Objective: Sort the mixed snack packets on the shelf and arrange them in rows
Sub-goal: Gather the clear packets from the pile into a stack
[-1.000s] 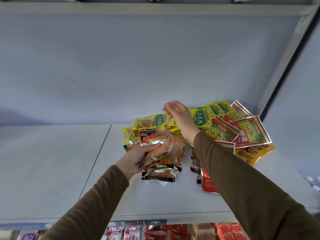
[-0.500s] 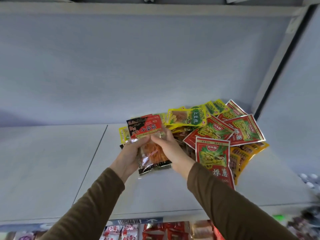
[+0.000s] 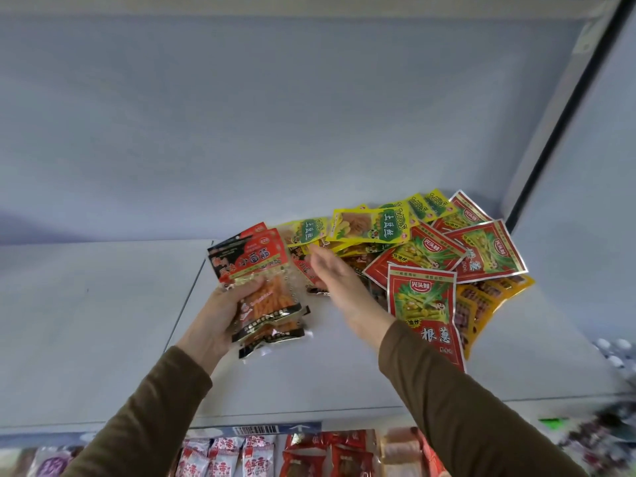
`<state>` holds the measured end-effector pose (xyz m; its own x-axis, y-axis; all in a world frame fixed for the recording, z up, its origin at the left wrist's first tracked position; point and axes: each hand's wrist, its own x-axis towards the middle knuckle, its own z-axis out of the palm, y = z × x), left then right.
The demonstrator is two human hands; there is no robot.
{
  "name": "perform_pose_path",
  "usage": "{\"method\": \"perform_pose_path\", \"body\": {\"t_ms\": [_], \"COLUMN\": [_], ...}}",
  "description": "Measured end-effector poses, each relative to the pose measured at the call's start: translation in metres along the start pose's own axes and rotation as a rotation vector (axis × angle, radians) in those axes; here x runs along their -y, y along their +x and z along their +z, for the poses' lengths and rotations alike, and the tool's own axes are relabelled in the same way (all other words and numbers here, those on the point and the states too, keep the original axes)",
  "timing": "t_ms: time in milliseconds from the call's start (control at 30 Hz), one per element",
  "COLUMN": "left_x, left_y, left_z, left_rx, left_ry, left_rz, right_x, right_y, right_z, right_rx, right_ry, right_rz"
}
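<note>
Several red-and-black packets (image 3: 256,284) with orange sticks showing through a clear window are bunched in my left hand (image 3: 220,313), fingers curled round the stack's left side, thumb across the front, held just above the shelf (image 3: 103,332) near its middle seam. My right hand (image 3: 339,287) is beside them, fingers straight and loosely spread, holding nothing, hovering over the near edge of the heap; the fingertips are blurred, so I cannot tell whether they touch a packet. Under that hand lies another packet (image 3: 304,270) of the same red sort, partly covered. Beyond, toward the shelf's back edge, yellow packets with green labels (image 3: 370,227) overlap one another, running off to the back right corner. Right of my hand, red packets with green vegetable pictures (image 3: 421,297) lie fanned, one long one pointing at the front edge, two more angled toward the right wall. Tucked beneath those, orange-yellow packets (image 3: 481,304) poke out toward the right edge. The whole pile sits on the right half of the shelf, still mixed, no rows yet. Both my arms wear brown sleeves (image 3: 457,407). Below the front edge, a strip with a barcode label (image 3: 254,429), and under that a lower shelf with red and white packets (image 3: 223,456) standing side by side.
</note>
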<state>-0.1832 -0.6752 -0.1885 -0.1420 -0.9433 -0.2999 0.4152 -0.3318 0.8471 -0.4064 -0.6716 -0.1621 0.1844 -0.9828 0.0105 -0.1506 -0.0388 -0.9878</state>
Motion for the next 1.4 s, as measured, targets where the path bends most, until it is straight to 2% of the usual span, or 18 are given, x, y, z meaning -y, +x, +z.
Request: {"method": "perform_pose_path", "body": {"t_ms": [100, 167, 267, 433, 533, 700, 833, 967, 1200, 1400], "left_x": [-0.005, -0.007, -0.009, -0.006, -0.007, -0.009, -0.012, -0.016, -0.017, -0.016], "left_y": [-0.005, -0.009, -0.013, -0.021, -0.026, -0.034, -0.042, -0.048, -0.049, -0.046], "left_z": [-0.025, -0.037, -0.046, -0.041, -0.042, -0.047, -0.053, -0.062, -0.066, -0.061], "left_rx": [-0.058, -0.075, -0.065, -0.085, -0.094, -0.100, -0.125, -0.156, -0.162, -0.165], "left_ry": [0.016, -0.010, -0.046, -0.056, -0.059, -0.088, -0.094, -0.099, -0.102, -0.078], "left_rz": [0.018, 0.027, 0.021, 0.017, 0.003, 0.004, 0.018, 0.034, 0.034, 0.012], "right_x": [-0.005, -0.009, -0.018, -0.037, -0.039, -0.039, -0.042, -0.045, -0.033, -0.018], "right_y": [0.005, 0.010, 0.016, 0.032, 0.047, 0.066, 0.064, 0.060, 0.049, 0.039], "right_z": [-0.027, -0.037, -0.035, -0.006, 0.007, 0.013, 0.018, 0.019, 0.005, -0.003], "right_rx": [-0.195, -0.229, -0.163, 0.065, 0.169, 0.155, 0.009, -0.060, -0.174, -0.176], "right_ry": [-0.171, -0.270, -0.460, -0.851, -0.973, -1.136, -1.042, -1.042, -0.763, -0.162], "right_rz": [-0.099, -0.120, -0.141, -0.244, -0.311, -0.329, -0.437, -0.620, -0.467, -0.179]}}
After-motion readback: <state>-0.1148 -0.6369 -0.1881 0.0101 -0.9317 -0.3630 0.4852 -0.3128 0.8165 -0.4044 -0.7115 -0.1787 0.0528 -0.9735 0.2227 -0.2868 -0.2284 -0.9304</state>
